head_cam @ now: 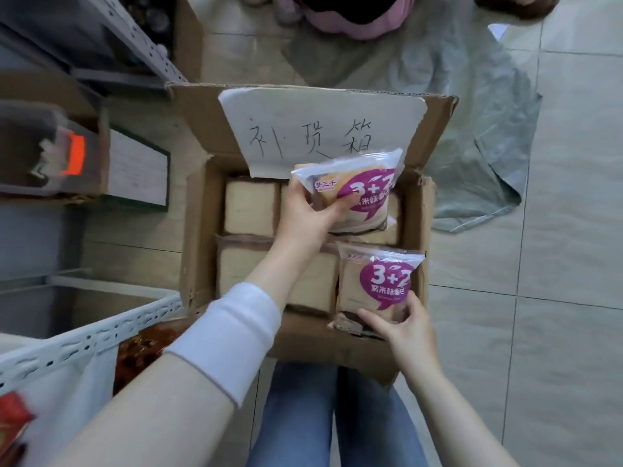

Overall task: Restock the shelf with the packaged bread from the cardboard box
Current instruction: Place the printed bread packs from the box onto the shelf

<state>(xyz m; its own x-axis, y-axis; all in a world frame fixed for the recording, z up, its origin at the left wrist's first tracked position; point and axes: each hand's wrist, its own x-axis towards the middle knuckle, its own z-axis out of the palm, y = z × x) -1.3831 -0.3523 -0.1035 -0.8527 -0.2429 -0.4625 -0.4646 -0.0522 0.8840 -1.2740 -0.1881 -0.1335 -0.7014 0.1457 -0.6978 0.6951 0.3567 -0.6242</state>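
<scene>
So I was crouched over the cardboard box on the floor, jeans right up against its near side. My left arm reached diagonally across from the lower left, white sleeve bunched partway up the forearm. My left hand was clamped on one bread packet, thumb on the purple front and fingers curled round its left edge, holding it up above the far end of the box. My right hand pinched the bottom corner of a second packet, standing upright at the box's near right corner. More loaves lay flat inside. The shelf rail was off to my left.
</scene>
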